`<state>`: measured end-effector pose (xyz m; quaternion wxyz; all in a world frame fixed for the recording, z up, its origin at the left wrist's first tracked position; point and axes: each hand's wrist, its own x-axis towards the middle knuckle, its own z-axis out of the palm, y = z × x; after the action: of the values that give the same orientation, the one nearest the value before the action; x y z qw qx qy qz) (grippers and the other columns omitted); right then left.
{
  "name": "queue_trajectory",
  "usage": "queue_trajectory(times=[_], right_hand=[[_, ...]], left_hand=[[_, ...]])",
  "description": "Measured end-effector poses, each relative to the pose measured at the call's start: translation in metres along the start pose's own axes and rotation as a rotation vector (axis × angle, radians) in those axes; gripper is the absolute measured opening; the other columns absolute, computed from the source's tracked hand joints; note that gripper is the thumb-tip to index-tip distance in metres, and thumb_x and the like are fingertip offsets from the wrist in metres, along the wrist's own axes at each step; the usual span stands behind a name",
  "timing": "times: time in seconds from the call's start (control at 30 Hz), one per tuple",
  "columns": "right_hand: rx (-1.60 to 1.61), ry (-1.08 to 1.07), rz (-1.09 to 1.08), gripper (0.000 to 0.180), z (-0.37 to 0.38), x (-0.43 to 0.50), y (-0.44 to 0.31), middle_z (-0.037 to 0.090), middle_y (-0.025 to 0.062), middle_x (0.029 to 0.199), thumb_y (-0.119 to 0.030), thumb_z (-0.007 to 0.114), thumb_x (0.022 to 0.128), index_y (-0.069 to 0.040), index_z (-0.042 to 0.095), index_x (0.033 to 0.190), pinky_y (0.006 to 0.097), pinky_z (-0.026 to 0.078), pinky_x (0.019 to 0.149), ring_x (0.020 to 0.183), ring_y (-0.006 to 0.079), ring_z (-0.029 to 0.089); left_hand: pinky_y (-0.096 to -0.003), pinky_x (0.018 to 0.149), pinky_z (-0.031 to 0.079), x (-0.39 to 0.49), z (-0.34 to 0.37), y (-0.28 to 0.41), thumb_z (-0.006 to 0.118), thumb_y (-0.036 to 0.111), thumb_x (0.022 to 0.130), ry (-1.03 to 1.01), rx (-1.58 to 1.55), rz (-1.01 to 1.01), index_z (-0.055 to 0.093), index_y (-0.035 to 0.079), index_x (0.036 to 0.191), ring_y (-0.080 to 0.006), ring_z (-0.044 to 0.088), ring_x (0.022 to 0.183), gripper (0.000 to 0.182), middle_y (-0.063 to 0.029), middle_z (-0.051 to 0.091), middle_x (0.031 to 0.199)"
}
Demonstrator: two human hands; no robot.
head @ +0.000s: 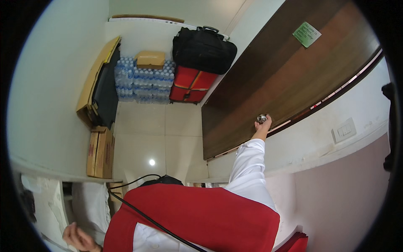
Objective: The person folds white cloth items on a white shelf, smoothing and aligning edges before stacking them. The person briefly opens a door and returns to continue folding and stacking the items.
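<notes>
My right hand [263, 123] is closed around the round metal knob [261, 118] of a dark brown wooden door [239, 104], at the end of an outstretched white sleeve. The door stands slightly ajar, with a narrow bright gap along its edge. Low on the left, my left hand [78, 237] hangs with nothing visible in it, its fingers loosely curled, near shelving that holds a folded white cloth [89, 201]. A green paper note [307, 34] bearing writing is stuck on the door.
Stacked packs of water bottles [152, 83] carry a cardboard box [150, 59]. Beside them, a black bag [204, 50] rests on a red suitcase [192, 83]. Cardboard boxes [100, 154] line the left wall. A switch plate [343, 130] is right of the door. A black cable [151, 220] crosses my chest.
</notes>
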<state>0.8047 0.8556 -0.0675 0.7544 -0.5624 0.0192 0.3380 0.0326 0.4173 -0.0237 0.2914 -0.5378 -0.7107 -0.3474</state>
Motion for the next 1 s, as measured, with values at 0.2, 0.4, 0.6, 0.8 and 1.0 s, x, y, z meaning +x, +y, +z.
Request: queue_trajectory(times=[0.2,0.4,0.6,0.8,1.0], right_hand=[[-0.061,0.042,-0.058,0.06,0.006,0.006,-0.002,0.038,0.0123,0.132,-0.039,0.062,0.074,-0.011,0.045,0.125,0.05,0.034,0.095,0.118,0.0344,0.036],[0.028,0.09,-0.132,0.047,0.007,0.021,0.006,0.043,0.0105,0.128,-0.034,0.057,0.084,-0.01,0.047,0.123,0.0494,0.041,0.086,0.111,0.0295,0.043],[0.126,0.252,-0.124,0.046,0.014,0.036,0.014,0.048,0.0101,0.114,-0.03,0.063,0.083,-0.008,0.046,0.119,0.0408,0.049,0.072,0.099,0.0256,0.048],[0.221,0.299,-0.133,0.044,0.021,0.044,0.017,0.049,0.0117,0.105,-0.031,0.067,0.081,-0.005,0.048,0.11,0.0336,0.048,0.057,0.082,0.0231,0.052],[0.156,0.388,-0.113,0.044,0.023,0.042,0.018,0.054,0.0114,0.075,-0.035,0.073,0.075,0.0,0.05,0.091,0.0257,0.04,0.04,0.051,0.0189,0.051]], left_hand=[[-0.0352,0.062,0.037,0.077,0.107,0.049,0.055,-0.013,0.064,-0.196,-0.386,0.126,0.06,-0.001,0.078,-0.0264,0.047,0.072,0.019,-0.0112,0.05,0.075],[-0.0328,0.063,0.036,0.133,0.173,0.04,0.053,-0.012,0.069,-0.284,-0.557,0.102,0.059,0.0,0.082,-0.0242,0.046,0.074,0.019,-0.0099,0.049,0.08],[-0.0322,0.063,0.037,0.165,0.233,0.055,0.052,-0.012,0.071,-0.37,-0.584,0.18,0.059,0.0,0.083,-0.0232,0.047,0.076,0.019,-0.0096,0.05,0.082],[-0.0318,0.067,0.04,0.187,0.284,0.091,0.053,-0.01,0.074,-0.424,-0.638,0.121,0.06,0.0,0.083,-0.0239,0.05,0.08,0.016,-0.0101,0.051,0.086],[-0.0318,0.07,0.042,0.208,0.332,0.149,0.054,-0.009,0.074,-0.437,-0.72,0.137,0.06,0.0,0.084,-0.024,0.051,0.081,0.016,-0.0105,0.051,0.086]])
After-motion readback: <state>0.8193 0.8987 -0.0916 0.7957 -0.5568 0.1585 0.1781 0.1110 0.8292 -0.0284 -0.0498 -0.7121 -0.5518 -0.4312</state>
